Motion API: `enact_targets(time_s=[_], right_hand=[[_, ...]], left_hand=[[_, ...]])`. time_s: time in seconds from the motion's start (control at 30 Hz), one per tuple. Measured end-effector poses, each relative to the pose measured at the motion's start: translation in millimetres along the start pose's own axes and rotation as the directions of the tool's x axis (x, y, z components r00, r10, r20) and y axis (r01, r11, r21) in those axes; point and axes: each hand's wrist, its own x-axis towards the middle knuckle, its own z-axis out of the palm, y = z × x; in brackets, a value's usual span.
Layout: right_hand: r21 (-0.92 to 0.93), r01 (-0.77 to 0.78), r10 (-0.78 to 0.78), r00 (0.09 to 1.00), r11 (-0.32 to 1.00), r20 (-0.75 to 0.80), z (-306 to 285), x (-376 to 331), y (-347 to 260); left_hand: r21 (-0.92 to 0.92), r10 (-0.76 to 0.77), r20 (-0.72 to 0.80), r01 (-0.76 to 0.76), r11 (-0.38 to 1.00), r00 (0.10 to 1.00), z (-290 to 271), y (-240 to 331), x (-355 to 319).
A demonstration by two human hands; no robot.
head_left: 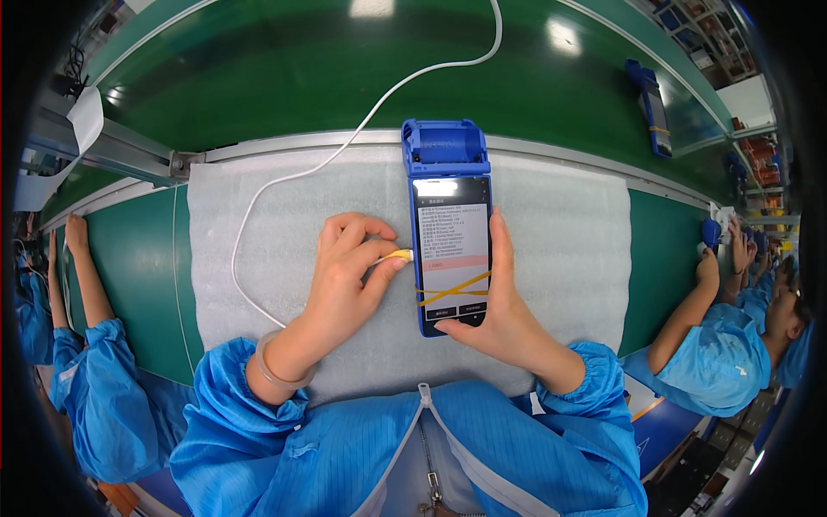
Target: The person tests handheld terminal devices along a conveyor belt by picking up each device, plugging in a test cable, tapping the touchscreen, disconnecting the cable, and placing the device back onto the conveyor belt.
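Observation:
A blue handheld payment terminal (pixel 452 220) lies over the white foam sheet, its screen lit with lines of text. At its top is a printer compartment (pixel 444 142); a yellow rubber band (pixel 457 289) crosses the lower screen. My right hand (pixel 500 302) grips the terminal's right side, thumb at the bottom edge. Between the thumb and fingers of my left hand (pixel 353 263) is a cable plug (pixel 400 255) with yellow wrapping, at the terminal's left side. Whether it is fully inserted I cannot tell. From my left hand the white cable (pixel 258 194) loops up and away.
The foam sheet (pixel 560 224) covers the green bench in front of me. Beyond a metal rail runs a green surface (pixel 284 77), where another terminal (pixel 652 112) lies at far right. Co-workers in blue sit on the left (pixel 112 396) and right (pixel 715 362).

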Motion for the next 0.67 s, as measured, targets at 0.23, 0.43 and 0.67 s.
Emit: enact_targets(time_s=[0.23, 0.43, 0.67], right_hand=[[0.795, 0.003, 0.223, 0.959, 0.607, -0.174, -5, 11, 8], [0.953, -0.148, 0.298, 0.952, 0.265, 0.065, -11, 26, 19], [0.902, -0.279, 0.421, 0.898, 0.329, 0.125, -12, 31, 16]], left_hand=[[0.002, 0.017, -0.002, -0.017, 1.000, 1.000, -1, -1, 1], [0.065, 0.057, -0.005, -0.057, 0.996, 0.998, 1, -4, 3], [0.050, 0.062, 0.042, -0.064, 0.997, 0.997, 4, -11, 2]])
